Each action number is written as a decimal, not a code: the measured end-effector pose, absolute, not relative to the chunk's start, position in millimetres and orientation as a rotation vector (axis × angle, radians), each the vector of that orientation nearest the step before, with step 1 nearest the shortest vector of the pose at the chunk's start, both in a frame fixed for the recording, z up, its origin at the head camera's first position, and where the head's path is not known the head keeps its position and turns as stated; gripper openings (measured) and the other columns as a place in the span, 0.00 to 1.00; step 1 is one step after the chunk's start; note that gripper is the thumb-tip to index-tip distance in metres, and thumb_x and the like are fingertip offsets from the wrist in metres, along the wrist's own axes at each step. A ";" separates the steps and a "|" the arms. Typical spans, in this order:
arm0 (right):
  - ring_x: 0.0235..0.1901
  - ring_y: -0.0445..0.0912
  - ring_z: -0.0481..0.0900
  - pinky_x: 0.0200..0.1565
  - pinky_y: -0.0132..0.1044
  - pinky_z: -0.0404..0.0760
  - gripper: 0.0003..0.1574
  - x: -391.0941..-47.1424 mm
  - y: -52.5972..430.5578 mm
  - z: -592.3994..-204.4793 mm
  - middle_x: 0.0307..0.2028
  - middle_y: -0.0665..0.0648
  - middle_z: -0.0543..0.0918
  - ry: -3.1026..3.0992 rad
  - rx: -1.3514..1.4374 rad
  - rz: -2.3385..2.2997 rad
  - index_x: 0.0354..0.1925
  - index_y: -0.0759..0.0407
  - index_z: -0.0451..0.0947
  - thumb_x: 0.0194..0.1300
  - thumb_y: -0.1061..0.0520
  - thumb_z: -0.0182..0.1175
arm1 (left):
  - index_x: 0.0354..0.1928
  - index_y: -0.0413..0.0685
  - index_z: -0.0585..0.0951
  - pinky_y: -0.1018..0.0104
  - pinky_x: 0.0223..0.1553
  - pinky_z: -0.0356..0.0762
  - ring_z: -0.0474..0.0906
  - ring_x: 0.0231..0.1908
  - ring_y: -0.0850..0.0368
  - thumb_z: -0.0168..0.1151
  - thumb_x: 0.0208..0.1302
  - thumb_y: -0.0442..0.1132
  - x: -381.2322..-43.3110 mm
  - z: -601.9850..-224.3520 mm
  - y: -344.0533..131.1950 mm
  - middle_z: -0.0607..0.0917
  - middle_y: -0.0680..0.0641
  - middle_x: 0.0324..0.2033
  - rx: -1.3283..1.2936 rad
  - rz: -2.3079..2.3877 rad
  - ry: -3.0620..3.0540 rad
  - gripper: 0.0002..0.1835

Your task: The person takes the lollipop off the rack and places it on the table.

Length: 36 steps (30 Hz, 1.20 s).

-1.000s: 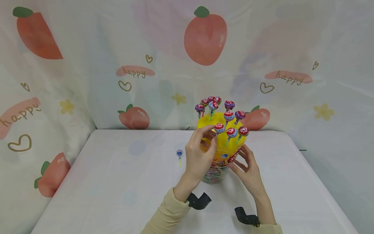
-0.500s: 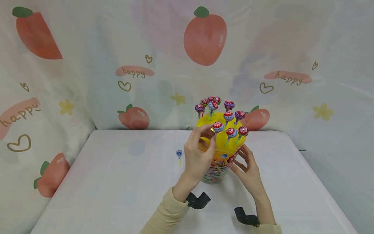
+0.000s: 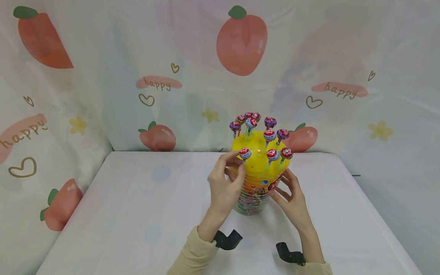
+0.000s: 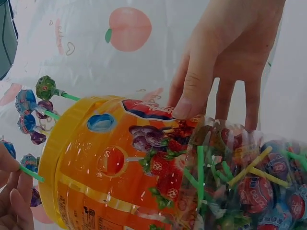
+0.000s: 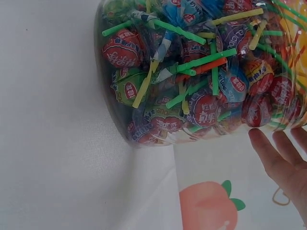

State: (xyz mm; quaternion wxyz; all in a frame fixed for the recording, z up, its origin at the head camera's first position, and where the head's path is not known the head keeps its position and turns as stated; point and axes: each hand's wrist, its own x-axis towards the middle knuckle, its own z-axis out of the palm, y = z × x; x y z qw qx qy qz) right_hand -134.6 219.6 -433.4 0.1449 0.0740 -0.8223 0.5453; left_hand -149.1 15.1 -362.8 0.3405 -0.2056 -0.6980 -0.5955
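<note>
Now left hand [image 3: 224, 186] pinches one lollipop [image 3: 245, 153], ten standing

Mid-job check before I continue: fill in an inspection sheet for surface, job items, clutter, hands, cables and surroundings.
Surface: flat white table.
Job's things: clear ribbed plastic jar, upright, packed with wrapped lollipops; round yellow plastic lid with more lollipops standing in it.
Clutter: blue sliver behind the left hand, too hidden to identify.
Grippers: left hand pinches a red-and-blue-wrapped round lollipop near the lid's edge; right hand rests against the jar's side.
Cables: none identifiable; short dark line beyond the table's right edge.
Surroundings: pale fabric backdrop printed with red fruit, hearts and "happy".
</note>
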 end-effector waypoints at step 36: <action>0.60 0.25 0.60 0.53 0.16 0.70 0.51 -136.9 220.8 -437.8 0.70 0.60 0.60 -2.383 0.199 1.550 0.74 0.46 0.48 0.61 0.63 0.63 | 0.44 0.42 0.81 0.74 0.28 0.72 0.82 0.29 0.52 0.64 0.53 0.27 -201.2 -455.4 -38.5 0.86 0.42 0.30 0.084 -1.628 -2.094 0.14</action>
